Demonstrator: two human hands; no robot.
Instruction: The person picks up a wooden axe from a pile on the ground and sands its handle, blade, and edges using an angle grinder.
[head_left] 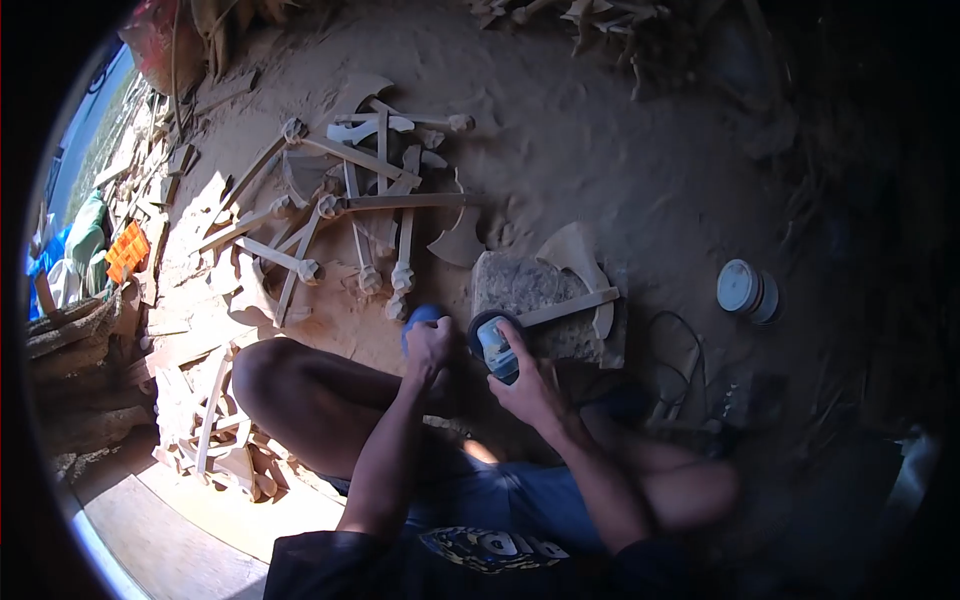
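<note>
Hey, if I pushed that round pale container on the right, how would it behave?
The container would probably roll once on its side, since it looks cylindrical. Its pale round end looks smooth, so it may be slippery. Weight is uncertain: its contents don't show.

We see matt, bare wood in the axe-shaped piece (pixel 580 252) and a rough, stony slab (pixel 510 285). Our handheld tool (pixel 496 346) looks like smooth plastic.
</note>
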